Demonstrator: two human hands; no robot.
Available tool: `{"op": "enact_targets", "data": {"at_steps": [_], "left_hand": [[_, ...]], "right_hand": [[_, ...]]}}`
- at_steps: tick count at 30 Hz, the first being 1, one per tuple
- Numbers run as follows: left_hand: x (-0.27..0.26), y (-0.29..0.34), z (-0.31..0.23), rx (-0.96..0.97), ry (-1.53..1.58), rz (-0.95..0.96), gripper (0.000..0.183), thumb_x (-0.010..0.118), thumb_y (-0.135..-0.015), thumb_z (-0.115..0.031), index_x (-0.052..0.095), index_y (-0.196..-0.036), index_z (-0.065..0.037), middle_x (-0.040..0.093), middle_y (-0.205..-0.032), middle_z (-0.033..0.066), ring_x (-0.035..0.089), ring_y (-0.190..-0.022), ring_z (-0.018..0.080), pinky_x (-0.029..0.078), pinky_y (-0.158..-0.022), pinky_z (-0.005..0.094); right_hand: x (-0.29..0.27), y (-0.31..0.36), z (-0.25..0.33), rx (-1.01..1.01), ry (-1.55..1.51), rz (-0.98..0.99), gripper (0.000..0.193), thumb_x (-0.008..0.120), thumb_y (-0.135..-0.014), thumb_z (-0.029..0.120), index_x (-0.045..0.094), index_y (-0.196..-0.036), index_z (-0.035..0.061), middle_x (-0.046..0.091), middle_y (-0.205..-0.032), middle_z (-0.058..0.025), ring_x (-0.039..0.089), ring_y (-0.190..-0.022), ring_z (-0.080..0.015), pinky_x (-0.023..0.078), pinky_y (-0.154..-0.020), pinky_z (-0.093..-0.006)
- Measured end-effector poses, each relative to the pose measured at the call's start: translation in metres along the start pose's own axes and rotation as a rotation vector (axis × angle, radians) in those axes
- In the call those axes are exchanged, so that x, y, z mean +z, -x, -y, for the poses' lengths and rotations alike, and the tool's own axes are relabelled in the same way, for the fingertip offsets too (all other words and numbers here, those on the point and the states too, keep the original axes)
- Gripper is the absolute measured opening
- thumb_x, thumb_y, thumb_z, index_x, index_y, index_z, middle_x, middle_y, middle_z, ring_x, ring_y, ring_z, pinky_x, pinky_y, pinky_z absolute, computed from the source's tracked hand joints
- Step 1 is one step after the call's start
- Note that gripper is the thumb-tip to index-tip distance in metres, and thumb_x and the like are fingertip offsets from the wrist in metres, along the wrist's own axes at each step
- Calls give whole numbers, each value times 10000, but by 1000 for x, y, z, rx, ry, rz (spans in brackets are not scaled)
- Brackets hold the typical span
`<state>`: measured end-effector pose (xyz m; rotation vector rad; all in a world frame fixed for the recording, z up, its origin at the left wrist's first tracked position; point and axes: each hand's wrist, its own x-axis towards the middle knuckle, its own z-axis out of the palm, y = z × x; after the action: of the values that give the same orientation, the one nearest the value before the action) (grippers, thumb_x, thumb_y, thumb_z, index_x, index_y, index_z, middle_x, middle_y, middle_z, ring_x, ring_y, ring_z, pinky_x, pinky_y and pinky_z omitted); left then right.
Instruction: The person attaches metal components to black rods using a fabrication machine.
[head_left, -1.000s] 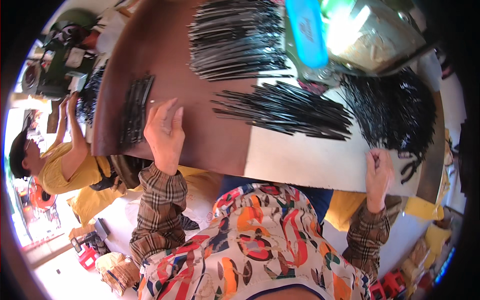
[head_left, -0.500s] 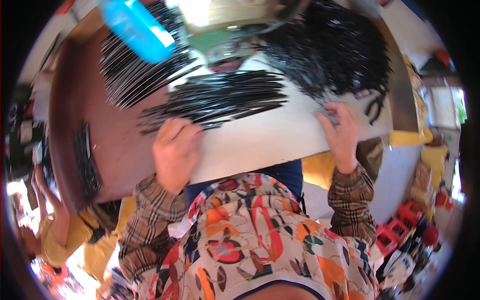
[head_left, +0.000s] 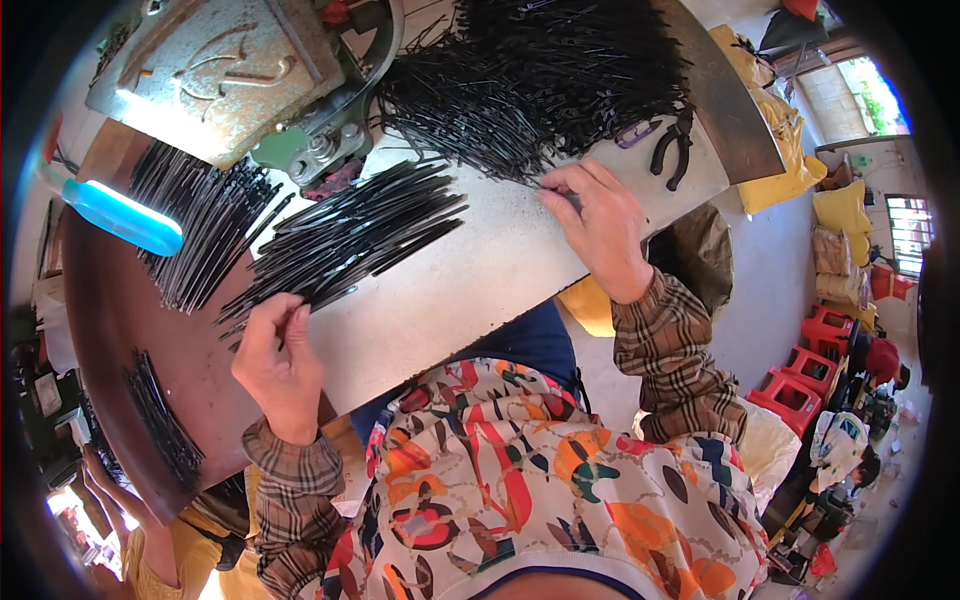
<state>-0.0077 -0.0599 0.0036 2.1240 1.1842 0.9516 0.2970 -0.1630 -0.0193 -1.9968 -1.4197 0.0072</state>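
Observation:
My left hand (head_left: 282,365) is curled by the lower left end of a spread of thin black strips (head_left: 350,235); whether anything sits between its fingers is hidden. My right hand (head_left: 600,225) has thumb and forefinger pinched at the near edge of a large tangled heap of black strips (head_left: 570,85), closed on strip ends there. A further row of black strips (head_left: 195,225) lies to the left of the spread. These rest on a table with a pale metal sheet (head_left: 430,310) over its brown top.
A heavy cast-metal machine (head_left: 220,80) with a green base stands at the far left, a blue elongated object (head_left: 130,217) beside it. Black-handled pliers (head_left: 676,150) lie right of the heap. Red stools (head_left: 790,400) and yellow sacks (head_left: 782,150) stand right. Another person's arm (head_left: 130,500) shows lower left.
The view has turned, so the table and machine sit further left and tilted. My right fingers have come to the heap's edge; my left hand remains by the spread's end.

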Motion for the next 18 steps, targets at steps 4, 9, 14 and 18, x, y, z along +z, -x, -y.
{"op": "enact_targets", "data": {"at_steps": [4, 9, 14, 18], "left_hand": [[-7, -9, 7, -435, 715, 117, 103, 606, -891, -35, 611, -978, 19, 599, -779, 39, 532, -641, 103, 421, -555, 215], [-10, -18, -1, -560, 996, 233, 180, 584, -919, -91, 594, -1054, 28, 576, -876, 53, 543, -791, 114, 443, -656, 221], [8, -26, -12, -356, 909, 99, 202, 546, -933, -74, 603, -1078, 56, 633, -941, 87, 599, -867, 153, 481, -730, 244], [27, -52, -15, -185, 642, 296, 213, 521, -934, -64, 631, -1085, 38, 592, -850, 53, 578, -757, 97, 435, -635, 218]], "right_hand": [[1, -8, 2, -76, 93, 60, 84, 673, -769, 114, 620, -831, 95, 568, -813, -48, 591, -818, -251, 475, -659, -378], [-13, -14, -2, -101, 234, 165, 68, 646, -795, 126, 596, -829, 97, 561, -822, -41, 587, -834, -255, 471, -651, -389], [-25, -32, 19, -160, 182, 181, 72, 638, -807, 117, 579, -829, 82, 582, -818, -53, 591, -826, -257, 467, -635, -383], [-12, -42, 54, -179, -364, 240, 74, 631, -831, 63, 580, -869, 26, 612, -808, -103, 605, -713, -273, 470, -616, -310]]}}
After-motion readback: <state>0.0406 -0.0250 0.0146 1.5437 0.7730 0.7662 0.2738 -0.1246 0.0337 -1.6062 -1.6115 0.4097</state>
